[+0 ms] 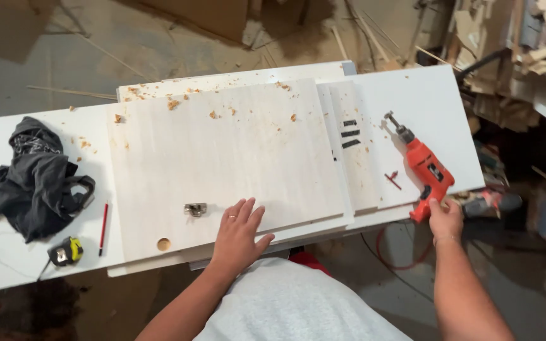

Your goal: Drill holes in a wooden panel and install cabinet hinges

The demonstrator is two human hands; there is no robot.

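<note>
Left hand (pixel 238 230) lies flat, fingers spread, on the top board (pixel 222 161) near its front edge, just right of the metal hinge (pixel 195 209). Right hand (pixel 445 218) grips the handle of the orange drill (pixel 426 169), which lies on the white worktable (pixel 431 101) beside the board stack. Keep the flat hand pressing down so the board cannot shift; lift the drill by its handle, bit pointed away

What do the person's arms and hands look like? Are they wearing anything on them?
Both arms are bare, with no sleeves or gloves showing. The left hand has a thin ring on one of its fingers. The right hand has a slim band around the wrist. A light grey shirt covers the body below.
</note>
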